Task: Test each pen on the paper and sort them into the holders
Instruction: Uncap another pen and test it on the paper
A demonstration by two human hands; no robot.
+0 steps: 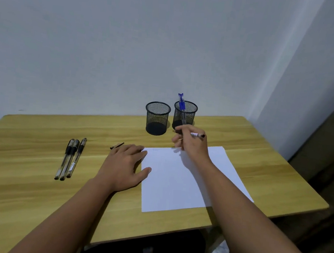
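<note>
1. Right hand (189, 141) closed around a pen (197, 135), held over the far edge of the paper (179, 179); tip end hidden under the fingers, so contact with the sheet cannot be told.
2. Pen's long axis running roughly parallel to the table's far edge, black end pointing toward the right edge.
3. Right holder (184, 116) directly beyond the right hand, toward the far edge and just behind the knuckles; left holder (157, 118) just beside it, toward the left edge. Right hand far nearer to both than the left hand.
4. Judged from this: a short lift and forward reach over a rim, pen swung upright first.
5. Left hand (125, 167) open, palm down on the table (31, 194), fingertips touching the paper's left edge, gripping nothing.
6. Small dark piece (117, 145), probably a cap, just past the left fingertips.
7. Look of the held pen: slim, pale clear barrel with printed marks, black end.
8. Blue pens (181, 102) upright in the right holder; left holder seemingly empty.
9. Three black-gripped pens (71, 158) side by side near the left edge, well apart from both hands.
10. Faint marks only near the paper's far-left corner.
</note>
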